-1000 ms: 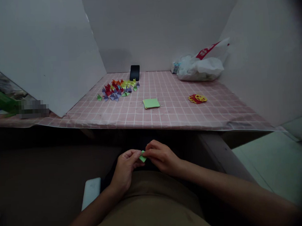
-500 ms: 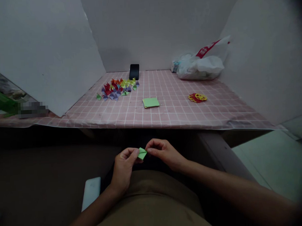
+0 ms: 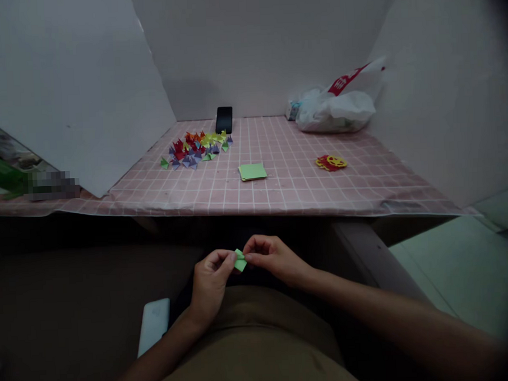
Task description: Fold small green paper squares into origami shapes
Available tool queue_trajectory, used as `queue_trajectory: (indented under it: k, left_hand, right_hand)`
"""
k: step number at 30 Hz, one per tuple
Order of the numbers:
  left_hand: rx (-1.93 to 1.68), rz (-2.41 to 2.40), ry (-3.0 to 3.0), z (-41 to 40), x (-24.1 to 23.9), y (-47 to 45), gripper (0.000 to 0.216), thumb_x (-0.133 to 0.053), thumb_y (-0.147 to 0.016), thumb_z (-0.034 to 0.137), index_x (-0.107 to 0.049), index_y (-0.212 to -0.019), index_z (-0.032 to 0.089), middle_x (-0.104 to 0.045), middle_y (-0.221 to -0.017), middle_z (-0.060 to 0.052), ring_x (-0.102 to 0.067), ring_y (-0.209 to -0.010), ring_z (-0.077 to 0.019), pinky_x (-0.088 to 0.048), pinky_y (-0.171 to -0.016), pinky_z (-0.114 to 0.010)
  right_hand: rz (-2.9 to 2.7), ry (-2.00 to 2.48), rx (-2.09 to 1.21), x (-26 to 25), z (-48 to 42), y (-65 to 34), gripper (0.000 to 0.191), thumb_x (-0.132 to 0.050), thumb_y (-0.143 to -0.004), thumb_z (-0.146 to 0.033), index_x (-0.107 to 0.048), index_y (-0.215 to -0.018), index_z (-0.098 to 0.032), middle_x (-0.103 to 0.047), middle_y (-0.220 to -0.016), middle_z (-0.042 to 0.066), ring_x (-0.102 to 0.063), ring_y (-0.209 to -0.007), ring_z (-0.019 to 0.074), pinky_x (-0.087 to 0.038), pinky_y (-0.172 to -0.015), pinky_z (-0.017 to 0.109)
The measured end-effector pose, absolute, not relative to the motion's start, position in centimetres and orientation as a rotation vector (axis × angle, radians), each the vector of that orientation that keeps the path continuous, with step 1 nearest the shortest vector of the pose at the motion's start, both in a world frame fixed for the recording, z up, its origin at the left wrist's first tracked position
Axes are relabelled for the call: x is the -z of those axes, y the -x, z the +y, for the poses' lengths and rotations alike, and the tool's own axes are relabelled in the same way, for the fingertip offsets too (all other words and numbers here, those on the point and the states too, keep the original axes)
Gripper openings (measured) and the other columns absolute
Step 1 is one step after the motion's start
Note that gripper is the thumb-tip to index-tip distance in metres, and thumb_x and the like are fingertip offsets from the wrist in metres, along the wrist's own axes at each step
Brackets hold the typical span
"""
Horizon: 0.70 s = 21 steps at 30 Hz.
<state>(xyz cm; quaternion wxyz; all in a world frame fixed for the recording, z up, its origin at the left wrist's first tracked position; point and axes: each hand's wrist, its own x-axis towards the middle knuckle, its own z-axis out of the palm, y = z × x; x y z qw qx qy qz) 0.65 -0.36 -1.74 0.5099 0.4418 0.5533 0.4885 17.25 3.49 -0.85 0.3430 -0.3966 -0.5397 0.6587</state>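
Note:
A small folded piece of green paper [image 3: 240, 263] is held over my lap, below the table's front edge. My left hand [image 3: 211, 279] pinches its left side between thumb and fingers. At its right side, the thumb and forefinger of my right hand [image 3: 278, 259] are pinched on the paper. A crease or flap runs across its middle; the fingertips hide its outer corners. On the table ahead lies a stack of green paper sheets [image 3: 253, 171]. Farther left sits a cluster of small folded paper pieces [image 3: 191, 151] in red, orange, yellow, purple and green.
A dark phone [image 3: 224, 120] leans at the back of the pink checked tablecloth [image 3: 279, 195]. Red and yellow cut-out pieces [image 3: 331, 163] lie to the right, with a white plastic bag [image 3: 337, 111] behind. White panels [image 3: 273, 49] enclose the table. A white device [image 3: 154, 325] rests beside my left forearm.
My right fingertips have shifted slightly left, in over the green paper. The paper has turned a little, and its middle flap looks different. My left hand stays nearly in place.

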Motion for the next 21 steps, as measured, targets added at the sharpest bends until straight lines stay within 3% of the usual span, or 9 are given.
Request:
queue_trajectory:
  k: [21]
  left_hand:
    - [-1.170,1.360,-1.133,-0.17,1.75,-0.70,0.020,-0.069,-0.077,0.035,-0.071,-0.073,0.015,-0.068,-0.065,0.000,-0.058,-0.061,-0.0125,-0.046,-0.059,-0.021]
  right_hand:
    - [-1.370,1.058,-1.783,0.90,3.71,-17.48,0.014,-0.068,-0.075,-0.028,-0.063,-0.073,-0.014,-0.061,-0.062,-0.002,-0.052,-0.058,0.0104,-0.040,-0.063,0.025]
